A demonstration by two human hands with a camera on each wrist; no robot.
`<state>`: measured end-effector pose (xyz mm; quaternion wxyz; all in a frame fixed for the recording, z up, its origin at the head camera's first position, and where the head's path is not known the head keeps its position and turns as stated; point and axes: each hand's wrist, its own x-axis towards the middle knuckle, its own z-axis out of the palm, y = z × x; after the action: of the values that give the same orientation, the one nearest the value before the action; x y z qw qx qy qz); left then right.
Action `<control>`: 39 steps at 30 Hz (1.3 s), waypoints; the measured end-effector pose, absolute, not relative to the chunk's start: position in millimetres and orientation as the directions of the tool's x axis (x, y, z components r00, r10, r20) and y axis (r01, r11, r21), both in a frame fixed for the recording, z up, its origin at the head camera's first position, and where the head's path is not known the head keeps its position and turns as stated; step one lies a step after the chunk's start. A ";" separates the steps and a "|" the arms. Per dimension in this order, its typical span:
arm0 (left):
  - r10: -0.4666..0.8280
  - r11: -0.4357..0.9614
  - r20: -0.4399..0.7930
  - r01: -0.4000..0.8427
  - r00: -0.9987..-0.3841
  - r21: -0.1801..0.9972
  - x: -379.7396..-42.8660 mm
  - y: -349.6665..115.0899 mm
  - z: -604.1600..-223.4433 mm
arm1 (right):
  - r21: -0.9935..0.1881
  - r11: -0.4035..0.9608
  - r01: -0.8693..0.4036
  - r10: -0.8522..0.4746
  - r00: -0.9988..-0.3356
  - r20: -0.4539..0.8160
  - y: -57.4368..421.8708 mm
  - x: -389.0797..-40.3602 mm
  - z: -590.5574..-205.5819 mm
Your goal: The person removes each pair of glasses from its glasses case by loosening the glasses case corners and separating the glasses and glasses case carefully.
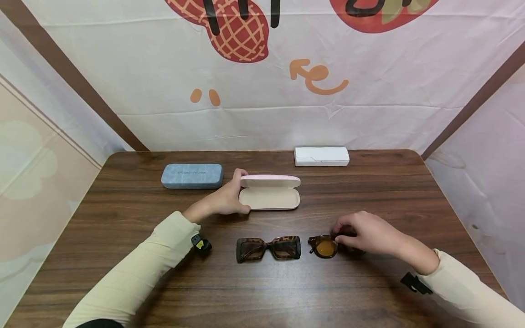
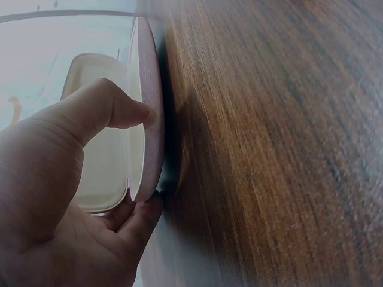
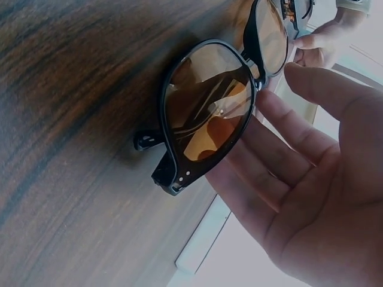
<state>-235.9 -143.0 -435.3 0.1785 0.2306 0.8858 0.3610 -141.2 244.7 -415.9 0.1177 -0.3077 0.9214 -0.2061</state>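
My left hand (image 1: 223,198) grips the left end of a pink glasses case (image 1: 269,210) with its lid raised and a cream lining inside. In the left wrist view the thumb presses the near rim of the base, and the fingers bend round behind. Round sunglasses (image 1: 326,248) with dark frames and amber lenses are at my right hand (image 1: 373,234), which covers one lens in the head view. The right wrist view shows thumb and forefinger at the bridge, other fingers behind a lens. Rectangular tortoiseshell sunglasses (image 1: 268,248) lie between the hands.
A blue glasses case (image 1: 192,176) stands closed at the back left of the wooden table (image 1: 262,296). At the back edge, right of middle, is a closed white case (image 1: 321,157). A printed cloth (image 1: 262,127) hangs behind the table.
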 end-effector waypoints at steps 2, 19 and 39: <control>0.540 0.629 -0.144 0.283 -0.829 0.724 -236.0 -142.9 -435.8 | -0.458 0.717 -0.525 -0.617 -0.784 -0.069 244.1 -141.1 -415.4; 0.539 0.632 -0.143 0.286 -0.830 0.720 -236.4 -142.1 -434.3 | -0.426 0.710 -0.561 -0.589 -0.804 0.079 239.0 -141.7 -413.3; 0.539 0.626 -0.140 0.284 -0.830 0.726 -236.8 -141.4 -434.7 | -0.382 0.746 -0.546 -0.597 -0.802 -0.020 229.8 -150.1 -412.0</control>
<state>-236.8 -141.4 -434.7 0.1751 0.2328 0.8845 0.3645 -150.1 229.8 -412.0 0.0709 -0.3068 0.9315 -0.1819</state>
